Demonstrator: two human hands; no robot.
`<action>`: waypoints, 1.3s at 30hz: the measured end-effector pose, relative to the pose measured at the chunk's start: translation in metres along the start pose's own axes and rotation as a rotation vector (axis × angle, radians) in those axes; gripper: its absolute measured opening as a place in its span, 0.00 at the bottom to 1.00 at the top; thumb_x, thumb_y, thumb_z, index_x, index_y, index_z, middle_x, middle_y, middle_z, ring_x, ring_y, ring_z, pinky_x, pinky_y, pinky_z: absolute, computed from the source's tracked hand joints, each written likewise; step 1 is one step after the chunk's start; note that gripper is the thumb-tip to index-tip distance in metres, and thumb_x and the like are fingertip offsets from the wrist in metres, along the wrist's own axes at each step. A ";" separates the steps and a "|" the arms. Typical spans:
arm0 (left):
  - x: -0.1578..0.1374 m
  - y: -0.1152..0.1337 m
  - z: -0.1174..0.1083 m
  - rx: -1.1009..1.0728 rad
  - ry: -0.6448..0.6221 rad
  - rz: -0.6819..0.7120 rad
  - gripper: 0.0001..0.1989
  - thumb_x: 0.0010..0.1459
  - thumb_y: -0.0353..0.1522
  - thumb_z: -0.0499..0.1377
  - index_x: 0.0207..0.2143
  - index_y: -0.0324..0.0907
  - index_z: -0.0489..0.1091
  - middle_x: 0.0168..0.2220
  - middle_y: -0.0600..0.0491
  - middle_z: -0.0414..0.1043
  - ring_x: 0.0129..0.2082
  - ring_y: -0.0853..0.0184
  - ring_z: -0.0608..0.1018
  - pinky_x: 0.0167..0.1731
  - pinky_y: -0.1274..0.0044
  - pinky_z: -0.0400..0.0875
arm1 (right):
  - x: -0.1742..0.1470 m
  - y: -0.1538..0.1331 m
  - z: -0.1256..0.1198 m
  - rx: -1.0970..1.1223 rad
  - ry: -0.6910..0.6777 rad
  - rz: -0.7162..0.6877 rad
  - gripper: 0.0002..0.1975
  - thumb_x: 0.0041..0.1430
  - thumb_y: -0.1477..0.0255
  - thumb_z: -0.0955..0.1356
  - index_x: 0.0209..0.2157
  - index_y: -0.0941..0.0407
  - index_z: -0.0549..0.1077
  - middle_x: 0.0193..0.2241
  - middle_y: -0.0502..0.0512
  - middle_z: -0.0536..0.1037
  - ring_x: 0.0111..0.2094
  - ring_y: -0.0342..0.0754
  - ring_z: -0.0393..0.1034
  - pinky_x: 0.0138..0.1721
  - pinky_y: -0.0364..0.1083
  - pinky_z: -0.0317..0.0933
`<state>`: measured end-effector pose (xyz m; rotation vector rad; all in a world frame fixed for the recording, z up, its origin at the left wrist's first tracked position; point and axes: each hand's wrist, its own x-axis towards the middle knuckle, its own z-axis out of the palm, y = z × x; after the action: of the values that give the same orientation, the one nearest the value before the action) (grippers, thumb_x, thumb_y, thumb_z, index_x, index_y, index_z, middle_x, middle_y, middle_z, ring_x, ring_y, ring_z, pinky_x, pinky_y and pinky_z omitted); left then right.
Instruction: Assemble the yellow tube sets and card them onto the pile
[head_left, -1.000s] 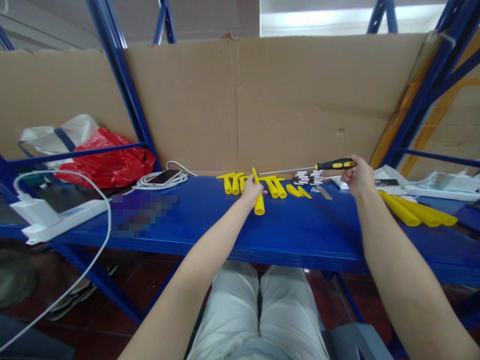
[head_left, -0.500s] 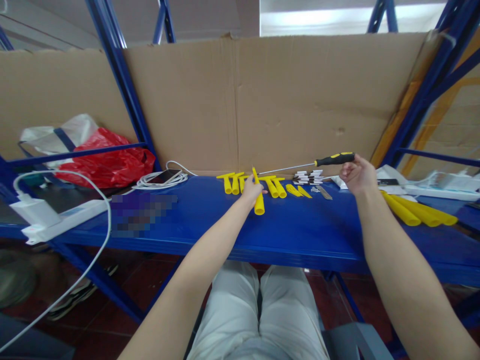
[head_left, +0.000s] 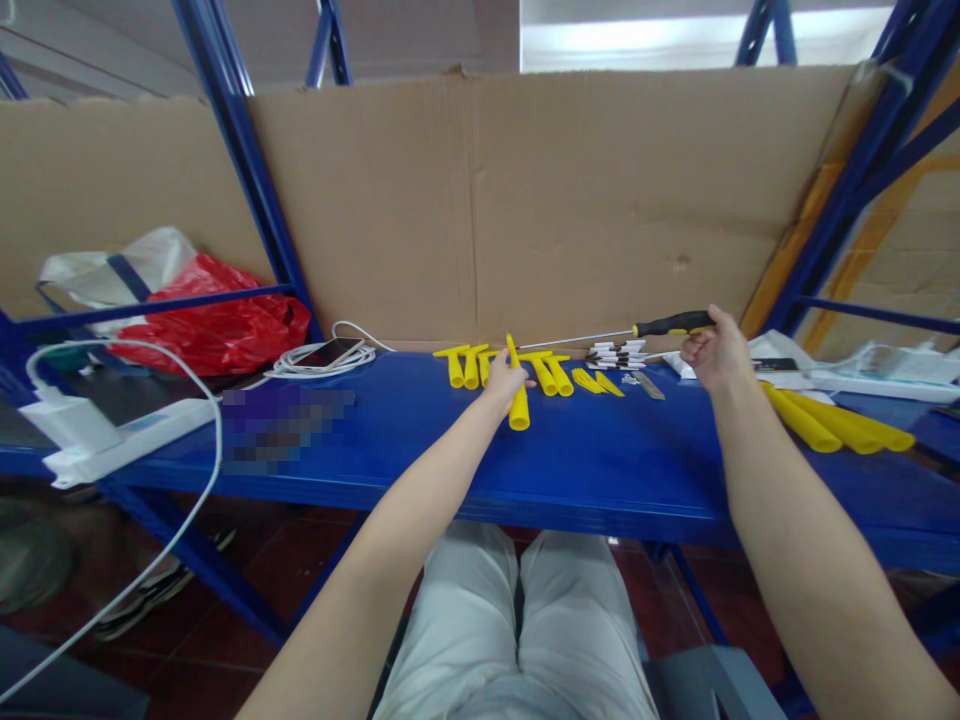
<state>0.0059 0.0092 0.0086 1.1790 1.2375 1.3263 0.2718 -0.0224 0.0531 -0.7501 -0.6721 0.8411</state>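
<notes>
My left hand (head_left: pixel 501 381) grips a yellow plastic part (head_left: pixel 517 408) that stands tilted on the blue shelf (head_left: pixel 420 450). My right hand (head_left: pixel 716 351) holds a long screwdriver (head_left: pixel 660 326) by its black and yellow handle, the metal shaft pointing left towards the top of the yellow part. Behind my left hand lies a row of several more yellow T-shaped parts (head_left: pixel 551 372). A small stack of white and black pieces (head_left: pixel 617 354) and some small metal bits (head_left: pixel 646 384) lie under the screwdriver shaft.
Cardboard sheets (head_left: pixel 525 200) back the shelf. Long yellow tubes (head_left: pixel 832 425) lie at the right. A phone with coiled white cable (head_left: pixel 324 357), a red bag (head_left: pixel 217 325) and a white power strip (head_left: pixel 112 440) sit at the left. Blue uprights (head_left: pixel 247 170) frame the bay.
My right hand lifted the screwdriver slightly, then lowered it again and rolled the handle in its fingers. The left hand and its yellow part have stayed still.
</notes>
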 end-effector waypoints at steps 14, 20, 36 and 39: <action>0.004 -0.003 -0.001 -0.015 -0.031 0.003 0.40 0.48 0.15 0.55 0.62 0.47 0.55 0.53 0.43 0.65 0.29 0.68 0.80 0.25 0.81 0.74 | -0.006 -0.005 0.003 -0.026 0.024 0.032 0.16 0.63 0.64 0.61 0.22 0.55 0.60 0.12 0.48 0.62 0.14 0.39 0.56 0.14 0.38 0.51; 0.003 -0.002 -0.001 -0.007 -0.019 0.009 0.39 0.48 0.16 0.56 0.62 0.46 0.55 0.51 0.43 0.67 0.30 0.67 0.80 0.25 0.80 0.74 | -0.003 0.000 0.001 -0.034 -0.006 -0.076 0.16 0.63 0.68 0.63 0.21 0.54 0.58 0.11 0.44 0.58 0.13 0.38 0.52 0.14 0.37 0.50; 0.000 0.000 -0.001 0.017 -0.040 0.022 0.39 0.47 0.15 0.53 0.62 0.45 0.54 0.52 0.44 0.66 0.29 0.69 0.79 0.23 0.82 0.72 | 0.015 0.008 -0.008 -0.063 0.099 -0.077 0.18 0.55 0.66 0.69 0.20 0.53 0.57 0.08 0.40 0.52 0.09 0.37 0.48 0.09 0.37 0.49; 0.001 0.000 -0.001 0.031 -0.049 0.022 0.39 0.48 0.16 0.52 0.62 0.44 0.54 0.51 0.44 0.67 0.30 0.69 0.79 0.24 0.83 0.72 | 0.015 0.008 -0.009 -0.065 0.098 -0.092 0.18 0.54 0.67 0.70 0.20 0.53 0.57 0.08 0.39 0.50 0.09 0.37 0.46 0.08 0.37 0.49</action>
<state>0.0050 0.0098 0.0081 1.2436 1.2173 1.2912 0.2829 -0.0089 0.0447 -0.8081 -0.6434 0.6968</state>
